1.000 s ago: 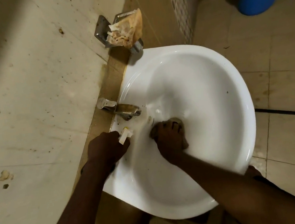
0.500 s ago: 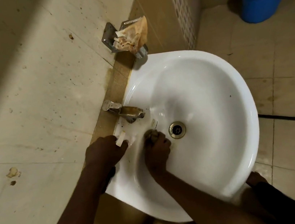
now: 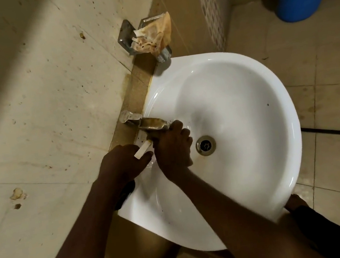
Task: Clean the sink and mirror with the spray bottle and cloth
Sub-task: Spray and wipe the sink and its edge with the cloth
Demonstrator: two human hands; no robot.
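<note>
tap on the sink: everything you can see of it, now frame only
The tap is a short metal spout, tarnished and stained brown on top, with a dull lever handle at its wall end. It sits at the back of the white sink beside the tiled wall, its spout reaching over the basin toward the drain. The right hand touches the spout's tip. No water is seen running.

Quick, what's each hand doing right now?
Left hand: closed on a small white bar, maybe soap.
Right hand: curled in the sink below the tap; anything held cannot be told.

Both hands (image 3: 123, 163) (image 3: 173, 148) low (fingers curled)
</note>
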